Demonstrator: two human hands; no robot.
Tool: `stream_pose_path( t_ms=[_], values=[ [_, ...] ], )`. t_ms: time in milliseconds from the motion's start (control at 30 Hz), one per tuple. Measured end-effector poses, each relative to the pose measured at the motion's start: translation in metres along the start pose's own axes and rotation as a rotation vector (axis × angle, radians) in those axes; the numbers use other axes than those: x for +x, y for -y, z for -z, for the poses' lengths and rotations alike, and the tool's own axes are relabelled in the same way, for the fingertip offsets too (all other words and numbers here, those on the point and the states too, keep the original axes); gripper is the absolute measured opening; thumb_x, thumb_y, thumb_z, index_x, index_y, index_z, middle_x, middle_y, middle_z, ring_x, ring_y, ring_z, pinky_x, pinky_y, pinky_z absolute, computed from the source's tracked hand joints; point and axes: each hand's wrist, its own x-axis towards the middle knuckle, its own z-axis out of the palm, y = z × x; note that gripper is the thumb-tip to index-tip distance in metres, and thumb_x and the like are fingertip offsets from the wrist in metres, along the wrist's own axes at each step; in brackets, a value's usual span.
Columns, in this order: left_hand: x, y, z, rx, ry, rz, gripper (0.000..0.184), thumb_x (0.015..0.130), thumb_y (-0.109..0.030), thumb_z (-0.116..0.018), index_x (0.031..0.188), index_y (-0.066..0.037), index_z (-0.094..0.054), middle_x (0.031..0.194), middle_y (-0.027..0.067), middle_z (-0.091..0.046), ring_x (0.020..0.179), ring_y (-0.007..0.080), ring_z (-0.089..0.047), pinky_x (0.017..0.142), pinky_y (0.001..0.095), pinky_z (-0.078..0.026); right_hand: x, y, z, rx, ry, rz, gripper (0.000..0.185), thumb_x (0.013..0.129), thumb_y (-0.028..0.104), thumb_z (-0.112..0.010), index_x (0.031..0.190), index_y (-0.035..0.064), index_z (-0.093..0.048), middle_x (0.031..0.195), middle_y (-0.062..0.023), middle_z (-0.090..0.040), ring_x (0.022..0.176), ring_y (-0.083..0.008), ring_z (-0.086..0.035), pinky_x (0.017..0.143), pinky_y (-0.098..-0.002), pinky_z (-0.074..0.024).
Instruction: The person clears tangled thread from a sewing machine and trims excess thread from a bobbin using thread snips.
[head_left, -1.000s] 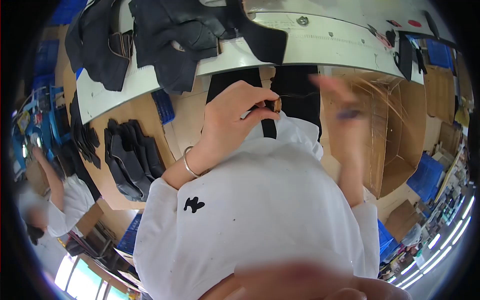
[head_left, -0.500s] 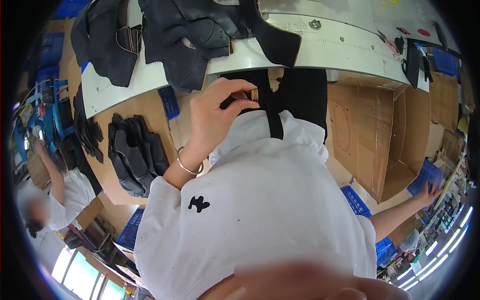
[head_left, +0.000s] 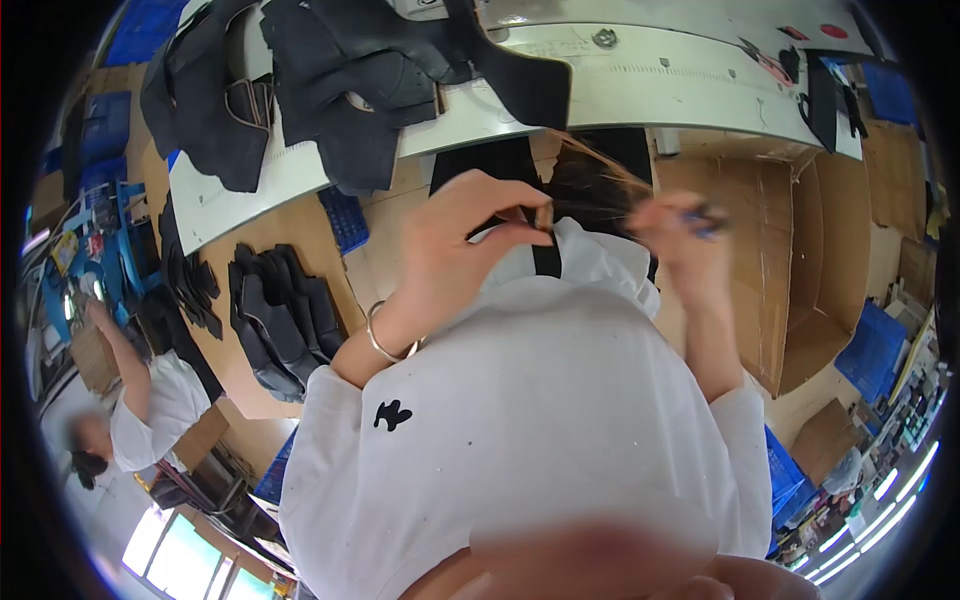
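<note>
My left hand (head_left: 455, 240), with a bangle at the wrist, pinches a small brown piece (head_left: 544, 216) between thumb and fingertips above my lap. My right hand (head_left: 685, 235) is smeared by motion to the right of it, its fingers closed. A dark and blue object (head_left: 706, 220) shows at that hand, too blurred to identify. Thin brown strands (head_left: 608, 165) stretch from near the table edge toward the right fingers. Black shaped pieces (head_left: 350, 100) lie on the white table (head_left: 640, 90) in front of me.
An open cardboard box (head_left: 760, 270) stands at the right. More black pieces (head_left: 280, 315) rest on cardboard at the left, near a blue crate (head_left: 344, 218). Pink-handled snips (head_left: 772, 66) lie on the table. Another person (head_left: 155, 405) is at the far left.
Since half a second ago my right hand has come back from far out at the right to above my lap. My left hand has shifted slightly right, still pinching the brown piece.
</note>
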Motion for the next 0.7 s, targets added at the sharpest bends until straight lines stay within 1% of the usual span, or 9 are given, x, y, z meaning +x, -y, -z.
stream_pose_path(
  t_ms=[67, 100, 200, 300, 367, 400, 467, 500, 700],
  values=[
    [-0.006, 0.01, 0.006, -0.047, -0.044, 0.078, 0.027, 0.066, 0.007, -0.07, 0.092, -0.001, -0.066, 0.079, 0.0055, -0.064, 0.069, 0.0118, -0.06, 0.063, 0.0221, -0.047, -0.014, -0.009, 0.046, 0.218, -0.27, 0.174, 0.01, 0.079, 0.006, -0.061, 0.085, 0.0078, -0.055, 0.064, 0.0029, -0.048, 0.052, -0.0058, -0.041, 0.051, -0.021, -0.0365],
    [-0.006, 0.019, 0.01, -0.067, -0.067, 0.102, 0.027, 0.066, 0.007, -0.069, 0.092, -0.001, -0.066, 0.079, 0.0055, -0.064, 0.069, 0.0114, -0.06, 0.064, 0.0216, -0.047, -0.027, -0.013, 0.094, 0.503, -0.217, 0.192, 0.015, 0.08, 0.011, -0.065, 0.092, 0.0066, -0.057, 0.071, 0.0009, -0.051, 0.062, -0.0083, -0.047, 0.053, -0.0219, -0.0366],
    [-0.009, 0.031, 0.017, -0.086, -0.121, 0.141, 0.026, 0.066, 0.007, -0.069, 0.091, 0.0, -0.066, 0.08, 0.0054, -0.065, 0.07, 0.0107, -0.06, 0.066, 0.021, -0.047, -0.073, 0.019, 0.198, 0.727, -0.193, 0.505, 0.01, 0.083, 0.003, -0.058, 0.082, 0.009, -0.05, 0.055, 0.007, -0.031, 0.047, -0.0064, -0.024, 0.048, -0.0225, -0.0235],
    [-0.01, 0.033, 0.023, -0.065, -0.154, 0.171, 0.025, 0.066, 0.006, -0.07, 0.09, 0.001, -0.066, 0.082, 0.0057, -0.065, 0.07, 0.0106, -0.06, 0.067, 0.0213, -0.047, -0.14, 0.028, 0.322, 0.532, -0.172, 0.64, 0.009, 0.086, 0.02, -0.054, 0.091, 0.012, -0.057, 0.066, -0.0043, -0.053, 0.058, -0.0119, -0.048, 0.062, -0.0316, -0.0413],
    [-0.006, 0.032, 0.027, -0.052, -0.176, 0.175, 0.025, 0.066, 0.006, -0.07, 0.09, 0.001, -0.066, 0.082, 0.0057, -0.065, 0.07, 0.0105, -0.06, 0.068, 0.0214, -0.047, -0.206, -0.004, 0.446, 0.884, -0.104, 0.632, 0.009, 0.085, 0.018, -0.054, 0.092, 0.0127, -0.055, 0.068, -0.0035, -0.054, 0.054, -0.0088, -0.044, 0.062, -0.0305, -0.0411],
    [-0.006, 0.032, 0.028, -0.052, -0.185, 0.18, 0.025, 0.066, 0.006, -0.07, 0.09, 0.001, -0.066, 0.082, 0.0055, -0.065, 0.07, 0.0105, -0.06, 0.068, 0.0214, -0.047, -0.226, -0.019, 0.459, 0.732, -0.594, 0.647, 0.01, 0.085, 0.018, -0.055, 0.093, 0.0125, -0.054, 0.068, -0.0034, -0.054, 0.054, -0.0083, -0.044, 0.06, -0.0307, -0.0411],
    [-0.003, 0.027, 0.031, -0.04, -0.192, 0.195, 0.025, 0.068, 0.006, -0.07, 0.091, 0.002, -0.065, 0.084, 0.0051, -0.065, 0.073, 0.0101, -0.059, 0.07, 0.0214, -0.047, -0.248, -0.038, 0.47, 0.346, -1.547, 0.592, 0.013, 0.083, 0.018, -0.057, 0.094, 0.0121, -0.053, 0.066, -0.0032, -0.054, 0.053, -0.0074, -0.044, 0.058, -0.0311, -0.041],
    [0.0, 0.024, 0.029, -0.105, -0.193, 0.168, 0.025, 0.069, 0.006, -0.07, 0.092, 0.002, -0.065, 0.086, 0.005, -0.065, 0.074, 0.01, -0.059, 0.071, 0.0214, -0.047, -0.242, -0.043, 0.453, 0.264, -1.71, 0.591, 0.017, 0.084, 0.018, -0.057, 0.099, 0.0104, -0.052, 0.07, -0.0031, -0.055, 0.056, -0.0071, -0.046, 0.058, -0.0294, -0.0406],
    [0.04, -0.016, -0.006, -0.665, -0.049, 0.078, 0.027, 0.083, 0.004, -0.058, 0.109, 0.002, -0.056, 0.096, 0.015, -0.064, 0.085, 0.0166, -0.062, 0.072, 0.0231, -0.051, -0.045, 0.001, 0.158, 0.008, -0.991, 0.511, 0.036, 0.09, 0.022, -0.057, 0.12, 0.0012, -0.053, 0.093, -0.0028, -0.063, 0.071, -0.0045, -0.053, 0.055, -0.0183, -0.037]
  ],
)
